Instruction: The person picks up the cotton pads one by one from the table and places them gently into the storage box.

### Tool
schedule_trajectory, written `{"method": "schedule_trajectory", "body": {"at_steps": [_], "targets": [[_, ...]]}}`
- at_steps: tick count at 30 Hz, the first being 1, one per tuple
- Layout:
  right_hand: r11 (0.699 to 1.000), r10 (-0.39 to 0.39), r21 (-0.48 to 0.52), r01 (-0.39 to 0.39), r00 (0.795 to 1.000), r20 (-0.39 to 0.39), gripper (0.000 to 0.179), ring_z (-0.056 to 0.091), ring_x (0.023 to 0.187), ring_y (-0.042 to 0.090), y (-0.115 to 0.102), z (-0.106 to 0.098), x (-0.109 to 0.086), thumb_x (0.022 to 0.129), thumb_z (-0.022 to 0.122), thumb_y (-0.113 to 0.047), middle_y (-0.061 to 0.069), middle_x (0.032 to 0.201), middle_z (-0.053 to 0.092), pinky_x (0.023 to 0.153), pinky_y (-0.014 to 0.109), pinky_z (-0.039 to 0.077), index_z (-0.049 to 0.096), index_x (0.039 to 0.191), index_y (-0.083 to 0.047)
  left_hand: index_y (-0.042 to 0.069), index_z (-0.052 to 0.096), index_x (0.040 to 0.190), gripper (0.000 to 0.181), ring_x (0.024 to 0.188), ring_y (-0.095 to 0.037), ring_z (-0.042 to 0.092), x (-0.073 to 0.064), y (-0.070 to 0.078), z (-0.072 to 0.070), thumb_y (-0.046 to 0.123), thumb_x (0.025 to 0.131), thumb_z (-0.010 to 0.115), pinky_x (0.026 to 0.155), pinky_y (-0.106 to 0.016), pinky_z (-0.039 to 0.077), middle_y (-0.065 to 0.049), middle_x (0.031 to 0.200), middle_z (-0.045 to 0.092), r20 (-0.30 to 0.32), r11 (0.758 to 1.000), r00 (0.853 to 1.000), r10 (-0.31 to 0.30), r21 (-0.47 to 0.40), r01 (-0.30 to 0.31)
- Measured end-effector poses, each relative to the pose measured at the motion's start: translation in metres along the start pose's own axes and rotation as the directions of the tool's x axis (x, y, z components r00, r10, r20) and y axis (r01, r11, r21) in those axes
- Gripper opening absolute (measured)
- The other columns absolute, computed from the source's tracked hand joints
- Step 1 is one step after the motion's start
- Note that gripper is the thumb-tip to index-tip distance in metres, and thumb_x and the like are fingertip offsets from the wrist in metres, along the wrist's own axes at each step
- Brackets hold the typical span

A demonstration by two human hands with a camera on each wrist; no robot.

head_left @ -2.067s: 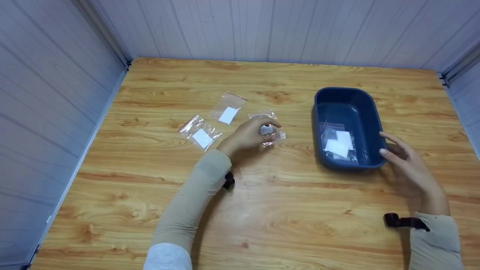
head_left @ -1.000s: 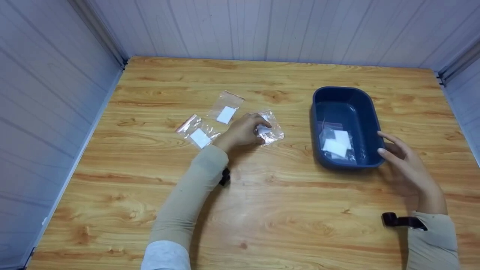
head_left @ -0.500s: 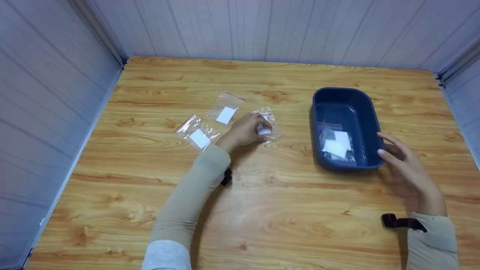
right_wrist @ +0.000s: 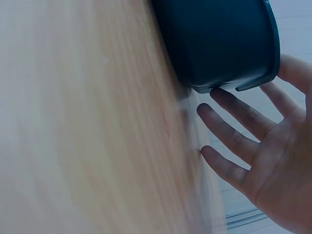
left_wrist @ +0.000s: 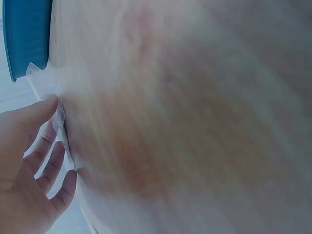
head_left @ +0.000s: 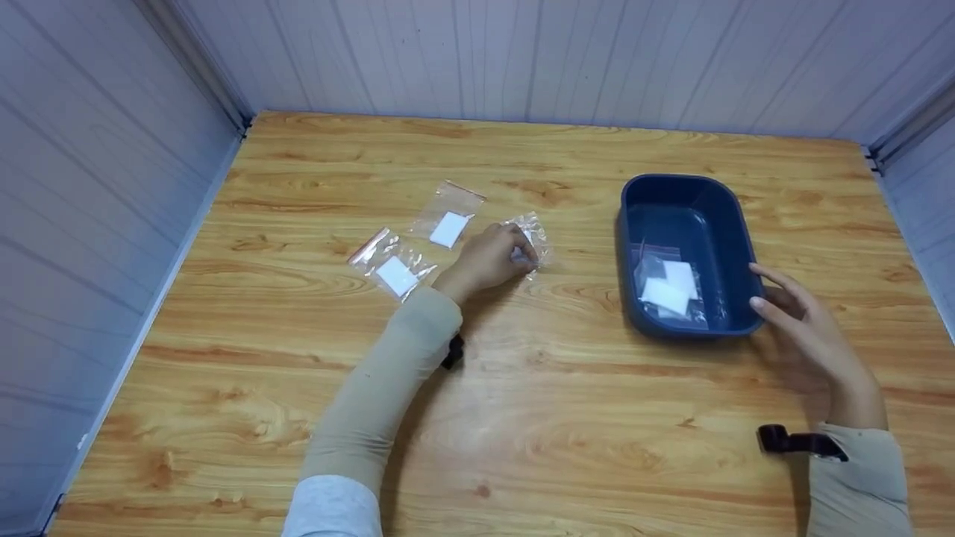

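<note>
My left hand pinches a small clear zip bag with thumb and forefinger near the table's middle. In the left wrist view the thumb presses the edge of this crumpled bag, with the fingers curled behind it; its contents are mostly hidden by the hand. My right hand rests thumb and forefinger against the right side of a dark blue plastic tub. The right wrist view shows its fingers spread along the tub wall. Several zip bags with white cards lie inside the tub.
Left of my left hand lie two more zip bags, a nearer one and a farther one, each with a white card. The wooden table meets pale panel walls at the back and sides.
My left thumb and forefinger have closed together on the bag, which has been drawn and crumpled slightly toward the hand. The right hand and the tub have stayed put.
</note>
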State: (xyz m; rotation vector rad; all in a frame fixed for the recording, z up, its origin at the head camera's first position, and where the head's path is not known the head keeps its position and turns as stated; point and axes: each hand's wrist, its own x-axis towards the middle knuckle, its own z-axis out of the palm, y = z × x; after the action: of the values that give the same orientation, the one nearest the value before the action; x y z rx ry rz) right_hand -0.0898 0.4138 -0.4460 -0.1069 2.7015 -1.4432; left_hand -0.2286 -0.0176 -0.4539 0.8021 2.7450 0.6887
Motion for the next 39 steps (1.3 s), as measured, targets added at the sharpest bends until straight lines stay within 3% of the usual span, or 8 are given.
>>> {"method": "schedule_trajectory", "body": {"at_steps": [9,19,30,39], "targets": [[0.999,-0.024,0.022,0.025,0.999,-0.024,0.051,0.048,0.114,-0.007,0.003,0.001,0.001,0.104,0.053,-0.014,-0.001,0.145,0.044,0.088,0.008,0.041,0.039,0.153,-0.015,0.023,0.077,0.096,0.008,0.095,-0.013,0.059,-0.002,0.0,-0.002,0.026,0.095,0.07,0.084,-0.036,0.047,0.007,0.1,0.067,-0.05,0.99,0.998,-0.042,-0.137,0.035],[1.0,-0.007,0.008,0.007,1.0,0.001,0.053,0.046,0.116,-0.006,0.002,0.001,0.001,0.104,0.053,-0.018,0.017,0.149,0.04,0.088,0.008,0.039,0.036,0.154,-0.018,0.017,0.072,0.1,0.008,0.09,-0.011,0.06,-0.004,0.006,-0.007,0.019,0.098,0.065,0.079,-0.028,0.047,0.004,0.1,0.067,-0.126,0.976,0.991,-0.043,-0.218,0.015],[1.0,0.014,0.003,-0.014,1.0,0.01,0.054,0.045,0.117,-0.004,0.0,0.0,0.0,0.104,0.053,-0.021,0.024,0.149,0.039,0.088,0.008,0.039,0.035,0.155,-0.02,0.018,0.07,0.106,0.011,0.092,-0.009,0.06,-0.005,0.024,-0.015,0.023,0.099,0.064,0.08,-0.027,0.047,0.007,0.104,0.066,-0.169,0.966,0.984,-0.048,-0.258,0.003],[0.997,-0.029,0.069,0.03,0.999,-0.014,0.051,0.05,0.116,-0.005,-0.002,0.001,0.0,0.104,0.054,-0.015,-0.008,0.135,0.051,0.089,0.01,0.043,0.039,0.153,-0.015,0.017,0.071,0.108,0.014,0.091,-0.009,0.06,-0.006,0.033,-0.022,0.026,0.098,0.065,0.075,-0.027,0.046,0.006,0.105,0.067,-0.213,0.96,0.977,-0.016,-0.277,-0.044]]}}
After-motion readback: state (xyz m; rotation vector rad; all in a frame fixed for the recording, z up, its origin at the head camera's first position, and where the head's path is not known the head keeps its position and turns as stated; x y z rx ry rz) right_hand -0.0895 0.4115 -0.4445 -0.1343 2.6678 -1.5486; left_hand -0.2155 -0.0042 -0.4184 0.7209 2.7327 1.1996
